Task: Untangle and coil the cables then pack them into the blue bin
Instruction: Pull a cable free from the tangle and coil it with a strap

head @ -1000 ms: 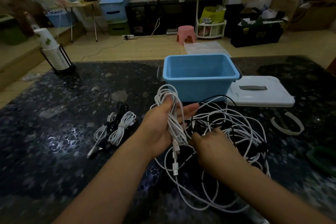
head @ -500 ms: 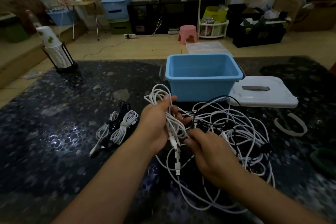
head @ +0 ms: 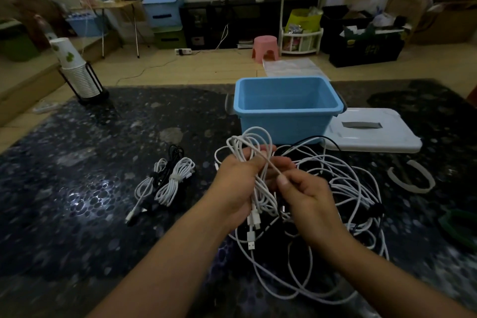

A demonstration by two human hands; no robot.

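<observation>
Left hand: your left hand (head: pixel 236 183) is curled round a bundle of white cable loops (head: pixel 249 146), which rise above your fingers while the plug ends (head: pixel 251 237) hang below your palm.
Right hand: your right hand (head: pixel 307 199) pinches 1 white strand between thumb and forefinger, just beside your left hand; the strand runs up and left across the bundle.
Hands together: your 2 hands sit close, nearly touching, above the worktop (head: pixel 77 214).
Tangle: the loose pile of white and black cables (head: pixel 343 188) lies on the worktop under and to the right of your right hand, with long loops trailing toward you.
Finished coils: 2 white coils and 1 black coil (head: pixel 165 181), each tied round the middle, lie side by side on the worktop to the left of your left hand, apart from it.
Blue bin: the blue bin (head: pixel 286 121) stands upright and open just beyond your hands; no cable shows inside it.
Lid: a white lid (head: pixel 371 131) lies flat to the right of the bin, touching or nearly touching it.
Other items: a white curved strip (head: pixel 413 178) lies right of the tangle; a stack of paper cups in a black rack (head: pixel 77 72) stands at the far left corner.
</observation>
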